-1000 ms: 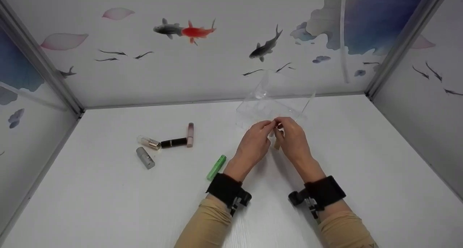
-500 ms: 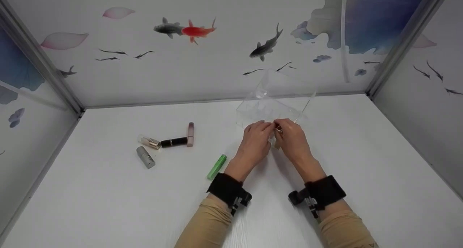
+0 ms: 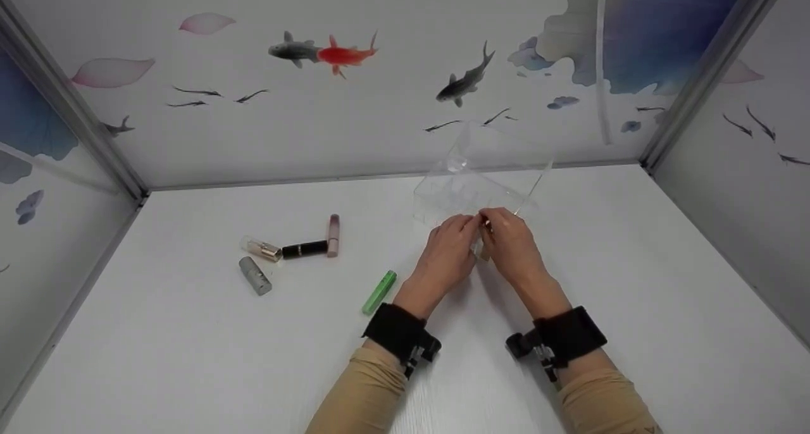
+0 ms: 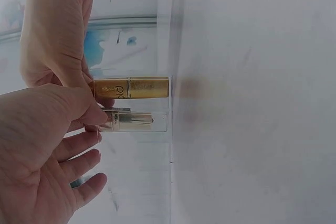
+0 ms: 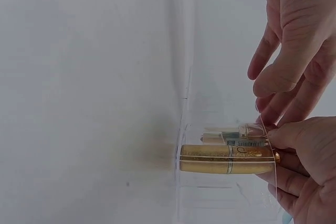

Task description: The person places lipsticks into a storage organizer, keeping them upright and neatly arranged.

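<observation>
A clear plastic stand (image 3: 436, 197) is near the back wall, with both hands at its front. Inside its front compartment stand a gold lipstick tube (image 5: 205, 159) and a slimmer clear-and-gold lipstick (image 4: 134, 121) beside it. My right hand (image 3: 514, 239) pinches the slim lipstick's top end, its thumb (image 5: 286, 135) against it and other fingers behind the clear wall. My left hand (image 3: 445, 247) meets it from the left, thumb over the same end and several fingers loosely bent in the left wrist view. Whether the left fingers pinch the lipstick, I cannot tell.
A green tube (image 3: 380, 292) lies by the left wrist. Further left are a pink lipstick (image 3: 333, 235), a black tube (image 3: 305, 249), a clear-capped lipstick (image 3: 261, 249) and a grey tube (image 3: 255, 276). A patterned wall (image 3: 380, 117) bounds the white table (image 3: 190, 358).
My right fingers have drawn slightly down and closed in at the stand's front edge, so the thumb no longer shows in the head view. The left hand has shifted only slightly.
</observation>
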{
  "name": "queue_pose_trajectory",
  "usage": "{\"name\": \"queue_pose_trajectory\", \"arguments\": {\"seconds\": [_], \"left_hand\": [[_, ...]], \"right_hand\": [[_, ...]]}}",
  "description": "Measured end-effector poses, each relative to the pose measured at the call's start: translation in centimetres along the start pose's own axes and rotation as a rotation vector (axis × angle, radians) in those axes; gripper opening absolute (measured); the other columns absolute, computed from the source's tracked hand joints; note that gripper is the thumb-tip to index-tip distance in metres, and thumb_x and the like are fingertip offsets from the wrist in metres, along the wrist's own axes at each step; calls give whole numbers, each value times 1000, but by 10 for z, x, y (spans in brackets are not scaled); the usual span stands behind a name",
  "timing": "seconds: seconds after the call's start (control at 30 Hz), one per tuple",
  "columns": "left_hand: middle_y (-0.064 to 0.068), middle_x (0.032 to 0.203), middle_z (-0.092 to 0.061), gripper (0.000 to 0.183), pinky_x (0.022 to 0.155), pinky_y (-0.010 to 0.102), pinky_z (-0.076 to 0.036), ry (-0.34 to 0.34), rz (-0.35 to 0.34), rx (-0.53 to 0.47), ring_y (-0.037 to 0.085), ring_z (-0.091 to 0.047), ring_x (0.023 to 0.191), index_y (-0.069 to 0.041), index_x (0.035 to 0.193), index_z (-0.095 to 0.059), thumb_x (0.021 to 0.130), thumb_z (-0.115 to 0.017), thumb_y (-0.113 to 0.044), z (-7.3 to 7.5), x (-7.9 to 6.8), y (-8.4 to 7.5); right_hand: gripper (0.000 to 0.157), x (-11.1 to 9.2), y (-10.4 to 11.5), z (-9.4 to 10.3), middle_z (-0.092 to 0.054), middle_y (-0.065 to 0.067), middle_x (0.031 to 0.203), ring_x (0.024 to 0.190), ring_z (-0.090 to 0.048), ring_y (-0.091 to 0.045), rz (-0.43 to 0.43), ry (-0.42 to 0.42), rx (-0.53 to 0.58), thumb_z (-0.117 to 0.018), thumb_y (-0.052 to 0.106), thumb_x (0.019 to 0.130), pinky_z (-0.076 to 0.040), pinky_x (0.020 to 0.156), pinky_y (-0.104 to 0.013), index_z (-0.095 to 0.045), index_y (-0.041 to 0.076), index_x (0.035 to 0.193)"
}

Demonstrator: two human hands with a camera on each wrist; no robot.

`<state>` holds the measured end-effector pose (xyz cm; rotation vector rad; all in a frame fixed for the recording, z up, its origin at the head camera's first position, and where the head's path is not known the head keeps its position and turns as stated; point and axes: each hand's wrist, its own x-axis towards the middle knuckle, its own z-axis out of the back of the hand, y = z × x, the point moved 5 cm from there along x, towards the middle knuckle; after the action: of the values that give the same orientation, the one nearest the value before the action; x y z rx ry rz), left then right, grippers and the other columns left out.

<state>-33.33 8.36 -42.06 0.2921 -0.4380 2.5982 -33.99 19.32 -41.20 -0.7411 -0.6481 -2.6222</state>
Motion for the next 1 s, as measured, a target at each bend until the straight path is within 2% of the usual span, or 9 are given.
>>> {"name": "queue_pose_trajectory", "arguments": {"seconds": [0.2, 0.57, 0.8, 1.0], "left_hand": [[5, 144, -55, 54, 110, 40, -48, -14, -20, -9, 21, -50, 138, -10, 148, -46, 96, -61, -11, 7, -2, 0], [5, 141, -59, 47, 108, 41, -48, -52, -29, -69, 21, -56, 133, -12, 141, -55, 95, -63, -9, 32, -10, 7], [4, 133, -65, 35, 102, 38, -53, -57, -22, -83, 20, -63, 122, -12, 131, -63, 96, -62, -9, 47, -19, 15], [6, 131, -66, 32, 101, 35, -54, -23, -13, -130, 21, -64, 121, -11, 130, -63, 98, -60, -11, 56, -32, 24]], "right_hand": [[19, -1, 1, 2, -67, -19, 106, 94, -70, -33, 36, -33, 14, -67, -2, 91, -59, 84, -44, -64, -3, 110], [25, 1, 8, 9, -65, -20, 109, 89, -68, -33, 58, -37, 33, -71, 2, 90, -58, 71, -42, -63, -1, 113], [25, 2, 19, 12, -66, -18, 111, 93, -67, -33, 74, -49, 37, -70, 2, 90, -58, 80, -44, -64, 1, 114], [25, -3, 36, 7, -68, -15, 110, 104, -67, -33, 128, -29, 42, -71, 2, 89, -57, 90, -45, -65, 3, 113]]}}
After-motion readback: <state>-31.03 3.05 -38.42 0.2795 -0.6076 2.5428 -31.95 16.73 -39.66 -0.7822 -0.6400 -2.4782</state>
